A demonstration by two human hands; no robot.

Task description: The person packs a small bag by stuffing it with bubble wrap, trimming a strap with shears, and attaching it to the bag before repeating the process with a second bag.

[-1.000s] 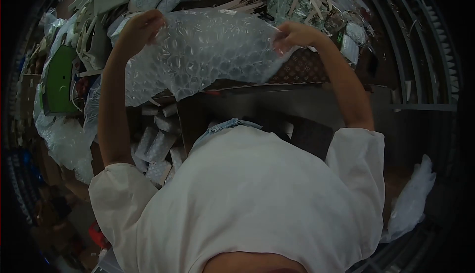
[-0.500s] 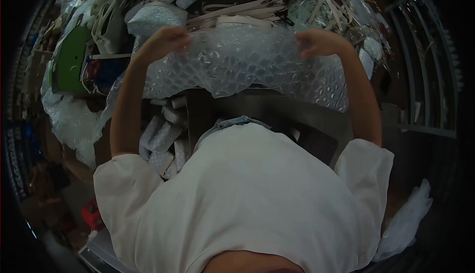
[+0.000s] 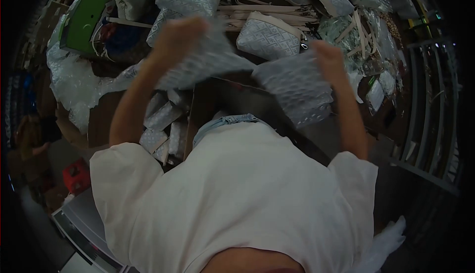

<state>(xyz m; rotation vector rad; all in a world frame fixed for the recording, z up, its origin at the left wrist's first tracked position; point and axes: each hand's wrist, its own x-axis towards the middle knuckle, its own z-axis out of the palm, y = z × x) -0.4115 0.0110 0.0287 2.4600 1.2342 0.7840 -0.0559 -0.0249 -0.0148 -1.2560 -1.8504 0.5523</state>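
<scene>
Head view: a cluttered worktable (image 3: 232, 87) carries pale quilted pouches (image 3: 267, 38) and cream straps (image 3: 257, 10). Above it hangs a clear bubble-wrap sheet (image 3: 292, 82), blurred and crumpled, gripped by closed left hand (image 3: 180, 33) and right hand (image 3: 329, 58).

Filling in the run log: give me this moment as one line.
left hand: grips bubble wrap | right hand: grips same sheet | wrap: blurred, over table | behind: patterned pouch, straps

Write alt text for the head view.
Seen from above, a person in a white shirt holds a blurred sheet of bubble wrap in the left hand and right hand, over a table crowded with patterned pouches.
</scene>
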